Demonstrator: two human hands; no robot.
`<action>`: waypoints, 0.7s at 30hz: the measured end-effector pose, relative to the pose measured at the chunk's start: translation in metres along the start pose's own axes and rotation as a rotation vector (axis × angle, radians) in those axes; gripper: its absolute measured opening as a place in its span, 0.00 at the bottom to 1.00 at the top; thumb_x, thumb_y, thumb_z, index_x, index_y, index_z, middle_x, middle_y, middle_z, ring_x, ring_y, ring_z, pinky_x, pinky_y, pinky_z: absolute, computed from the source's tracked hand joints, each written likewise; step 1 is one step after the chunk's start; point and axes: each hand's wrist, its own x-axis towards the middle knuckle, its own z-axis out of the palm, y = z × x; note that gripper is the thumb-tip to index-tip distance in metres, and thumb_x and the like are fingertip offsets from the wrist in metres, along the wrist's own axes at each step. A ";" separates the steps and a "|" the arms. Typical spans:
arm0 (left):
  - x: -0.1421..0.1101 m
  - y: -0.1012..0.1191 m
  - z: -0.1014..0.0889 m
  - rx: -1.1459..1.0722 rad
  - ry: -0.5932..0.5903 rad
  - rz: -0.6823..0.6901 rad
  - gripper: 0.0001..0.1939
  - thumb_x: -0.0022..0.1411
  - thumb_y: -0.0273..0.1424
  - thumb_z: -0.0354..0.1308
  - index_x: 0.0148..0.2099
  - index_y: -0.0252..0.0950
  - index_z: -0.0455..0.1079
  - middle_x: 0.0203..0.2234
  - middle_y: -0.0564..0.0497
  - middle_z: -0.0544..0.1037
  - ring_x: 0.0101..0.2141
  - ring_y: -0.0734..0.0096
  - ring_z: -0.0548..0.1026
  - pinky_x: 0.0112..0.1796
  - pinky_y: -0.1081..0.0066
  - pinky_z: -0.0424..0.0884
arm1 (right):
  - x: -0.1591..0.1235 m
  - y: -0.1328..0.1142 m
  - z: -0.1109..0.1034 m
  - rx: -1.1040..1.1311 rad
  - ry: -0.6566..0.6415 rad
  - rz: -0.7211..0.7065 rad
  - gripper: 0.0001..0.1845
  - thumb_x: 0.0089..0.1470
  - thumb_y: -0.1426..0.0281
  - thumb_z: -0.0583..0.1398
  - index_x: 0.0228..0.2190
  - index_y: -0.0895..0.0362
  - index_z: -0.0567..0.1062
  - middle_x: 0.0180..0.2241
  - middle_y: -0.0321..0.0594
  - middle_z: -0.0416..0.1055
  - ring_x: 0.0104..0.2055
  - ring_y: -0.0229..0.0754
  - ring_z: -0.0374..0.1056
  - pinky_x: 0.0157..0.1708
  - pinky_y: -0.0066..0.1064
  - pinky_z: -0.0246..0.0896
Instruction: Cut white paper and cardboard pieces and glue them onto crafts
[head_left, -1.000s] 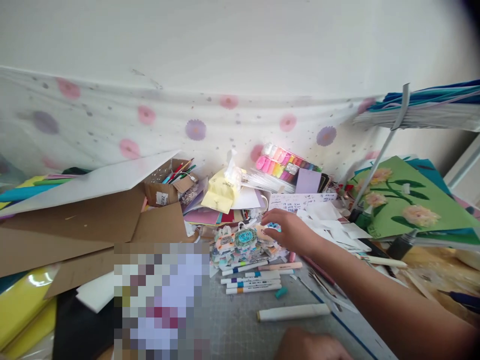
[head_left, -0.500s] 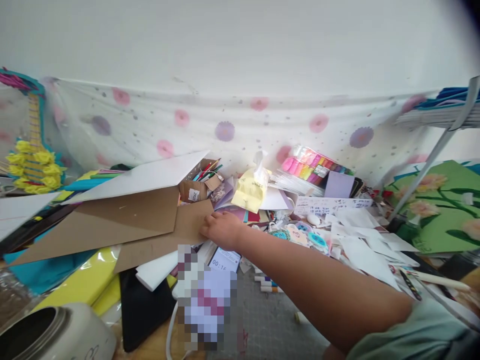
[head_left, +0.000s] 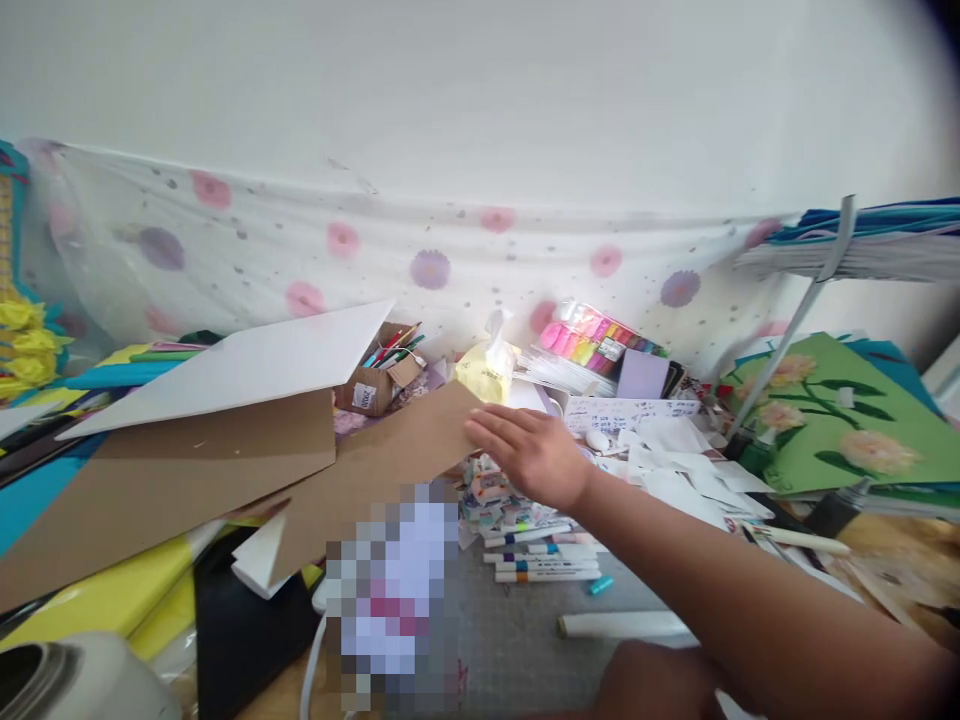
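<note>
My right hand (head_left: 536,452) reaches in from the right, closed on the right corner of a brown cardboard sheet (head_left: 390,440). Its fingers lie on top of the corner; the thumb is hidden. The sheet slants up to the right, with its left part beside a larger folded board (head_left: 232,460), white on top and brown inside. Below the hand lie several white markers (head_left: 544,565) on a grey cutting mat (head_left: 525,640). At the bottom edge shows a rounded patch of bare skin, perhaps my left hand (head_left: 660,685), fingers not distinguishable, close to a white roll (head_left: 622,625).
A yellow tissue pack (head_left: 484,372) and a small cardboard box (head_left: 375,385) of pencils stand behind. Loose white papers (head_left: 675,480) and a green flower picture (head_left: 832,420) lie to the right. A white jar (head_left: 90,680) sits at front left; part of the desk is pixelated.
My right hand has moved right, drawing the cardboard sheet with it. The sheet now covers the phone display. The view has shifted right, and more markers and the white roll show.
</note>
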 end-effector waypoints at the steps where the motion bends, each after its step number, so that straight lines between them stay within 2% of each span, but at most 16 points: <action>1: 0.005 -0.001 -0.001 -0.007 0.032 -0.005 0.17 0.60 0.35 0.59 0.52 0.38 0.67 0.41 0.48 0.75 0.36 0.67 0.74 0.36 0.64 0.72 | -0.024 0.005 -0.014 -0.023 0.041 0.028 0.21 0.63 0.76 0.47 0.53 0.65 0.70 0.55 0.54 0.69 0.58 0.53 0.64 0.49 0.45 0.67; 3: 0.010 -0.002 -0.003 -0.077 0.145 0.013 0.33 0.48 0.33 0.69 0.55 0.36 0.63 0.29 0.53 0.74 0.24 0.74 0.69 0.28 0.70 0.67 | -0.076 0.010 -0.041 -0.091 0.188 0.087 0.21 0.61 0.77 0.49 0.52 0.60 0.71 0.53 0.49 0.71 0.58 0.51 0.64 0.50 0.43 0.67; 5: 0.009 0.000 -0.004 -0.285 0.247 0.121 0.40 0.41 0.37 0.72 0.55 0.36 0.60 0.31 0.53 0.73 0.21 0.79 0.64 0.26 0.73 0.62 | -0.131 0.008 -0.064 -0.162 0.217 0.147 0.22 0.59 0.77 0.52 0.55 0.57 0.69 0.53 0.47 0.72 0.58 0.50 0.64 0.53 0.43 0.65; 7: 0.002 0.006 -0.004 -0.472 0.294 0.180 0.43 0.38 0.46 0.71 0.55 0.39 0.61 0.34 0.50 0.73 0.24 0.76 0.68 0.28 0.72 0.64 | -0.183 -0.002 -0.080 -0.218 0.194 0.213 0.27 0.58 0.78 0.53 0.59 0.55 0.64 0.54 0.45 0.71 0.60 0.49 0.62 0.56 0.45 0.60; 9: -0.006 0.013 -0.001 -0.511 0.323 0.188 0.33 0.40 0.50 0.69 0.46 0.37 0.70 0.36 0.46 0.75 0.28 0.67 0.73 0.31 0.67 0.68 | -0.227 -0.018 -0.089 -0.259 0.159 0.280 0.30 0.58 0.79 0.53 0.60 0.54 0.61 0.54 0.44 0.71 0.61 0.49 0.60 0.59 0.47 0.55; 11: -0.011 0.021 0.004 -0.464 0.395 0.184 0.23 0.42 0.50 0.68 0.30 0.35 0.74 0.27 0.46 0.77 0.29 0.60 0.75 0.35 0.63 0.70 | -0.258 -0.035 -0.093 -0.259 0.117 0.336 0.28 0.59 0.79 0.52 0.60 0.55 0.61 0.54 0.44 0.71 0.62 0.50 0.59 0.60 0.49 0.52; 12: -0.011 0.025 0.006 -0.487 0.421 0.165 0.21 0.44 0.50 0.66 0.28 0.35 0.74 0.25 0.46 0.78 0.29 0.59 0.75 0.35 0.61 0.71 | -0.269 -0.042 -0.094 -0.235 0.092 0.350 0.27 0.59 0.78 0.51 0.59 0.56 0.62 0.54 0.45 0.71 0.62 0.50 0.58 0.60 0.49 0.53; 15: -0.003 0.037 0.013 -0.601 0.509 0.025 0.18 0.53 0.45 0.62 0.33 0.35 0.75 0.28 0.47 0.80 0.25 0.62 0.75 0.32 0.60 0.73 | -0.290 -0.049 -0.100 -0.087 -0.011 0.338 0.22 0.61 0.74 0.52 0.57 0.56 0.66 0.54 0.45 0.71 0.62 0.49 0.58 0.57 0.44 0.59; 16: 0.001 0.040 0.013 -0.631 0.546 -0.015 0.16 0.54 0.43 0.62 0.36 0.35 0.75 0.29 0.48 0.81 0.25 0.64 0.75 0.31 0.60 0.73 | -0.297 -0.046 -0.103 -0.042 -0.044 0.388 0.21 0.61 0.72 0.53 0.55 0.55 0.68 0.54 0.45 0.72 0.61 0.48 0.60 0.56 0.41 0.61; 18: 0.010 0.046 0.011 -0.664 0.621 -0.030 0.14 0.53 0.38 0.65 0.39 0.35 0.74 0.32 0.50 0.81 0.25 0.65 0.76 0.31 0.61 0.75 | -0.314 -0.032 -0.110 -0.016 -0.081 0.639 0.18 0.61 0.69 0.55 0.52 0.54 0.71 0.50 0.46 0.74 0.56 0.46 0.66 0.52 0.38 0.64; 20: 0.018 0.050 0.007 -0.679 0.681 0.004 0.17 0.50 0.35 0.66 0.42 0.36 0.72 0.31 0.52 0.81 0.26 0.65 0.77 0.31 0.61 0.76 | -0.336 -0.014 -0.116 -0.067 -0.089 0.966 0.17 0.61 0.68 0.53 0.48 0.56 0.73 0.45 0.50 0.76 0.47 0.48 0.72 0.46 0.39 0.68; 21: 0.021 0.051 0.005 -0.681 0.696 0.013 0.18 0.50 0.34 0.67 0.43 0.35 0.71 0.31 0.53 0.81 0.26 0.65 0.77 0.31 0.61 0.76 | -0.348 -0.006 -0.118 -0.093 -0.101 1.075 0.17 0.61 0.68 0.51 0.46 0.58 0.75 0.42 0.52 0.77 0.42 0.50 0.74 0.41 0.41 0.69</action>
